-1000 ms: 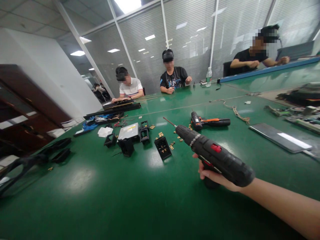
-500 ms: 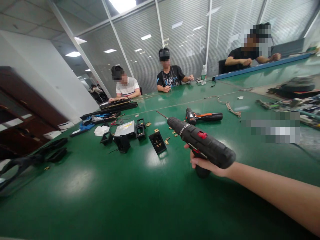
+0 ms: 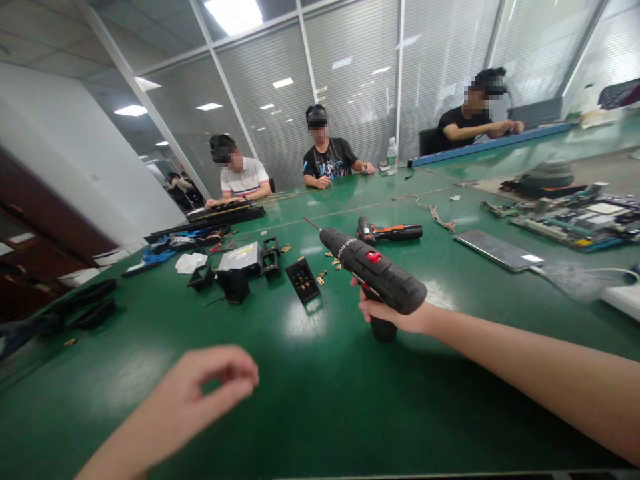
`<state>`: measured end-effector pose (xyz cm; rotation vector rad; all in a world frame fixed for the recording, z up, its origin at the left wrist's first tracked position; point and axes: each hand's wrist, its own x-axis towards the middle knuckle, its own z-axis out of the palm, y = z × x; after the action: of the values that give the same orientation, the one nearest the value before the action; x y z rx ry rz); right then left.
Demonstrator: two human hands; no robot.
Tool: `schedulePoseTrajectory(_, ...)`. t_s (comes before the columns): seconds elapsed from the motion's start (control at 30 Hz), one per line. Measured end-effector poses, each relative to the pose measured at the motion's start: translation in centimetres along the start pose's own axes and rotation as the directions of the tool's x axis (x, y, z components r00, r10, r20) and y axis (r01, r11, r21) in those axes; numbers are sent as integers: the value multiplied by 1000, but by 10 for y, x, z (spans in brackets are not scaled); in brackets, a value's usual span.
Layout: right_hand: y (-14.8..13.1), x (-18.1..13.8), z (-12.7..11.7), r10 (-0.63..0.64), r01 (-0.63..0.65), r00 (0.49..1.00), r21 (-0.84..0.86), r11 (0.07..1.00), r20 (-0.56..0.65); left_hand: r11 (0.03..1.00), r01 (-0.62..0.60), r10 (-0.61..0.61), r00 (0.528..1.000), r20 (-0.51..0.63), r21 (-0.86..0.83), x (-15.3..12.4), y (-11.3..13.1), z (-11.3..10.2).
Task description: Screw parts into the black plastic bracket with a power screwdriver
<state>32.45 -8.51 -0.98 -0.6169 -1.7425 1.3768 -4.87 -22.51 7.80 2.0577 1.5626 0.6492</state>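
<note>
My right hand grips the handle of a black cordless drill with a red switch, held above the green table; its bit points away to the left. Just beyond the bit tip lie a black plastic frame and several small brass parts. My left hand hovers low at the near left, thumb and fingers curled toward each other in a loose ring with nothing visible between them.
A second drill with an orange stripe lies further back. Black brackets and a silver drive sit left of centre. A tablet and circuit boards are at the right. Three people sit along the far edge.
My left hand has come into view at the lower left. The drill and my right hand have shifted left and slightly up in the picture as the camera turned.
</note>
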Motion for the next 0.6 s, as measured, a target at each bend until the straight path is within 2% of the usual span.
schedulePoseTrajectory(0.03, 1, 1, 0, -2, 2, 1000, 4, 1000, 2, 997, 4, -13, 991, -130, -71, 31, -9, -2)
schedulePoseTrajectory(0.07, 2, 1, 0, -4, 4, 1000, 6, 1000, 3, 988, -24, -29, 940, -339, -151, 65, -20, 0)
schedulePoseTrajectory(0.1, 1, 2, 0, -4, 4, 1000, 8, 1000, 6, 964, -94, -52, 853, -519, -250, 98, -32, 4)
schedulePoseTrajectory(0.13, 0, 1, -1, -3, 3, 1000, 9, 1000, 9, 914, -175, -103, 773, -625, -367, 131, -44, 10)
schedulePoseTrajectory(0.17, -2, 1, -1, 0, 0, 1000, 9, 1000, 14, 853, -217, -170, 743, -647, -474, 161, -56, 18)
schedulePoseTrajectory(0.23, -6, 0, -1, 9, -9, 999, 6, 1000, 35, 779, -218, -243, 759, -603, -588, 209, -74, 36)
schedulePoseTrajectory(0.33, -13, -1, -3, 24, -24, 996, 0, 1000, 84, 658, -194, -353, 774, -525, -728, 246, -86, 59)
schedulePoseTrajectory(0.4, -16, -1, -4, 32, -33, 993, 2, 999, 110, 548, -182, -421, 784, -457, -816, 252, -89, 71)
schedulePoseTrajectory(0.47, -16, -1, -5, 34, -36, 991, 10, 999, 126, 488, -214, -434, 782, -448, -846, 250, -91, 81)
schedulePoseTrajectory(0.5, -16, -2, -5, 33, -35, 991, 14, 999, 131, 479, -222, -441, 776, -451, -849, 247, -92, 85)
schedulePoseTrajectory(0.6, -14, -3, -4, 26, -29, 991, 21, 999, 129, 475, -186, -435, 800, -413, -860, 241, -96, 96)
